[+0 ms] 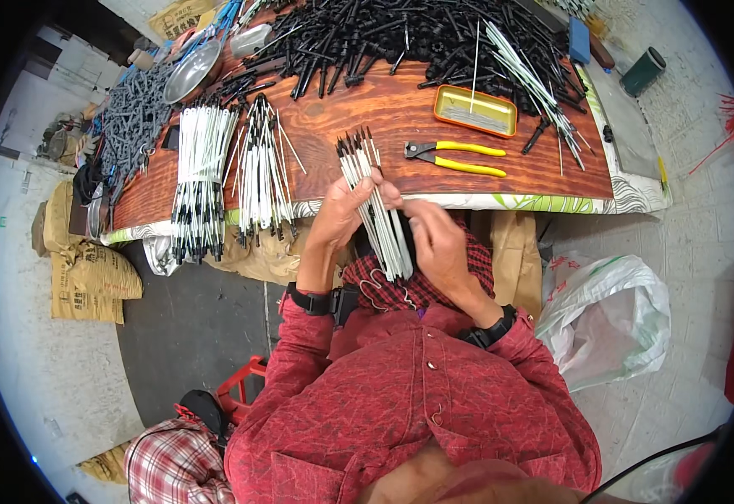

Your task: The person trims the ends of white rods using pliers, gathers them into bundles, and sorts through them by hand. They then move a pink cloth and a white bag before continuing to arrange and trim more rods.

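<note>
My left hand (343,206) is closed around a bundle of thin white rods (385,235) with dark tips, tilted above my lap at the table's front edge. To the bundle's right, my right hand (443,248) has its fingers curled in, thumb and fingertips close to the rods. Whatever it pinches, if anything, is hidden. Left of my hands, two more bunches lie over the table edge: a thick banded bundle of white rods (203,155) with black ends and a looser bunch (259,172). Yellow-handled cutting pliers (468,146) rest on the wood-grain tabletop (333,118) beyond my right hand.
A heap of black plastic parts (342,38) covers the table's back. Grey parts (136,122) and a metal bowl (192,74) are at left. An orange-rimmed tin (453,102) holds thin pins. A plastic bag (644,294) stands at right, paper sacks (94,281) at left.
</note>
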Available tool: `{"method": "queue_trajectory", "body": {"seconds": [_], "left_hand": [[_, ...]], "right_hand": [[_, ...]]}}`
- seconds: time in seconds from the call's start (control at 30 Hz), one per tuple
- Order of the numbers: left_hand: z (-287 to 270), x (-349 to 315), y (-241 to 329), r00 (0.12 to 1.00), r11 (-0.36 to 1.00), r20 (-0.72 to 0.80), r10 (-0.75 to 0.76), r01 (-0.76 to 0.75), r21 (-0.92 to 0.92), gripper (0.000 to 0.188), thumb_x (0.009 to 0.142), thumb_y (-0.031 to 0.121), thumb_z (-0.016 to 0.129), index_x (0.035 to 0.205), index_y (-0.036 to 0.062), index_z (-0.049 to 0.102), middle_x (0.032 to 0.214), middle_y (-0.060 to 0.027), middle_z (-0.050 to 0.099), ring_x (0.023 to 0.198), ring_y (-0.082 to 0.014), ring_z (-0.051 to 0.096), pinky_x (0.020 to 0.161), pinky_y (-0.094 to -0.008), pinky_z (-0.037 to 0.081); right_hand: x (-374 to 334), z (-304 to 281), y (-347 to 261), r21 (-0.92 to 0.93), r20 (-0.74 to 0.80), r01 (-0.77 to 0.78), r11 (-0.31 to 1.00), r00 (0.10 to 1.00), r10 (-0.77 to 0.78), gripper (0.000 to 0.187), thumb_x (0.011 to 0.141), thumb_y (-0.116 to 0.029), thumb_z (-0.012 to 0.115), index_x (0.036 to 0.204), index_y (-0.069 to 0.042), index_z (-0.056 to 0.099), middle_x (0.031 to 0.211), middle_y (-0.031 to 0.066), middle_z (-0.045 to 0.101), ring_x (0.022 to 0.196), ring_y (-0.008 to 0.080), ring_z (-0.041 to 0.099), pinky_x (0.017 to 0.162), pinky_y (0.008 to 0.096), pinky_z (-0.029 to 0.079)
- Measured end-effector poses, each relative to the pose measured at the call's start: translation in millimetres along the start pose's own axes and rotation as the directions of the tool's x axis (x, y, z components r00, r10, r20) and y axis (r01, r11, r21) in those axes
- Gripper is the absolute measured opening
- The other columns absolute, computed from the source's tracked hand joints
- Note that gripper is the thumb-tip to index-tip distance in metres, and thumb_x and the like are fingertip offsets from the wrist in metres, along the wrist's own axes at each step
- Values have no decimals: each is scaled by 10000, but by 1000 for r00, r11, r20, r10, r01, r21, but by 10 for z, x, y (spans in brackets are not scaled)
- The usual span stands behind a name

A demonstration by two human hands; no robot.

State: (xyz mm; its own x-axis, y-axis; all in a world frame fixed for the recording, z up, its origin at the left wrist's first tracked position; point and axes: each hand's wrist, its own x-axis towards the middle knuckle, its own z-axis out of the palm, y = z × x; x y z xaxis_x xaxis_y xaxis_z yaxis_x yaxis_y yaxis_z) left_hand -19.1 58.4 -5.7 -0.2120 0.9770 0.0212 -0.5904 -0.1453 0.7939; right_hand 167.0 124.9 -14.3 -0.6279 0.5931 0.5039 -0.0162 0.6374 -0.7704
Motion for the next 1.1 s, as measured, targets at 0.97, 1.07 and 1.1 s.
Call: {"method": "queue_trajectory", "body": {"seconds": [0.97,1.07,1.1], "left_hand": [[-110,-107,105,959,898,250,-131,8,440,233,999,234,484,949,22,565,1087,-191,658,1037,-258,623,920,-363,471],[-21,-213,142,948,898,273,-164,29,438,245,992,248,498,927,22,568,1069,-209,657,1015,-279,625,928,-389,465],[40,-250,165,943,923,296,-150,26,384,250,987,255,508,916,23,571,1055,-219,657,996,-293,628,932,-410,461]], "right_hand": [[876,-255,22,432,402,-413,802,884,238,300,901,-120,631,1163,19,583,1020,68,656,902,135,624,819,284,510],[794,-201,48,404,455,-417,814,864,216,311,897,-122,640,1172,10,578,1010,60,647,901,115,611,816,270,503],[748,-185,54,395,481,-435,809,849,221,301,896,-122,645,1161,6,583,995,55,642,895,104,604,810,262,500]]}}
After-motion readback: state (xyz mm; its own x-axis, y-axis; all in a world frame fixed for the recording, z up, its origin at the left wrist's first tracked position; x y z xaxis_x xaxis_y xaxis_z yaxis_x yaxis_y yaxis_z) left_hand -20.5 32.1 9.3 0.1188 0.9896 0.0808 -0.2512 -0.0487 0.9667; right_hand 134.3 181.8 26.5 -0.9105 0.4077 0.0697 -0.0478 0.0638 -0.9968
